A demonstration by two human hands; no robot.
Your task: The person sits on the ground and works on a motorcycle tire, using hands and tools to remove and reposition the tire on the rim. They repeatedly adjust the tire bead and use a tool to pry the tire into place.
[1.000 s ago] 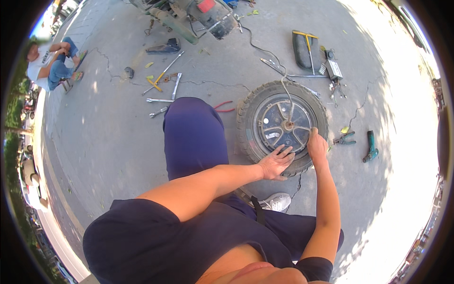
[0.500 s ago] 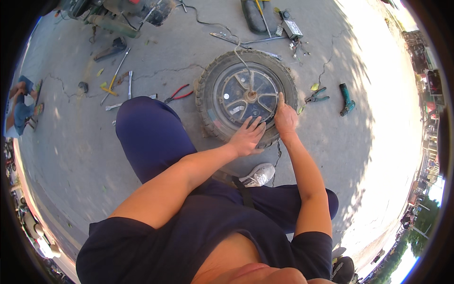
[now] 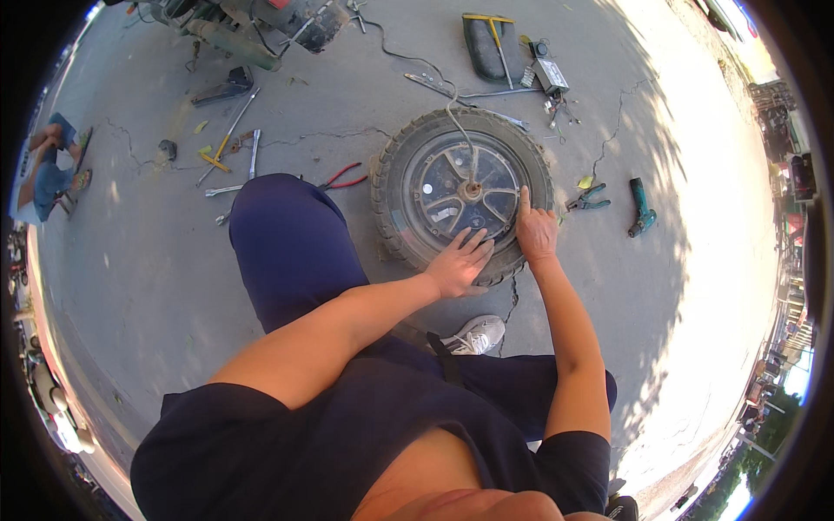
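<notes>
Wheel (image 3: pixel 463 193) lies flat on the gray ground just past my knee, at about 1 o'clock from the middle of my view. It has a fat black tire with bumpy tread and a dark metal hub with spokes. A thin cable (image 3: pixel 452 95) runs from the hub's middle toward 12 o'clock.

My left hand (image 3: pixel 459 262) lies flat and open on the rim at the wheel's 6 o'clock, fingers spread, gripping nothing. My right hand (image 3: pixel 536 230) rests on the tire at its 4 o'clock, one finger pointing up, the others curled; I cannot tell if they pinch anything.

Red pliers (image 3: pixel 343 177) lie at the wheel's 9 o'clock, and a teal tool (image 3: pixel 641 208) at 3 o'clock. My leg hides part of the ground, and the small tools at 12 o'clock are too tiny to tell apart.
</notes>
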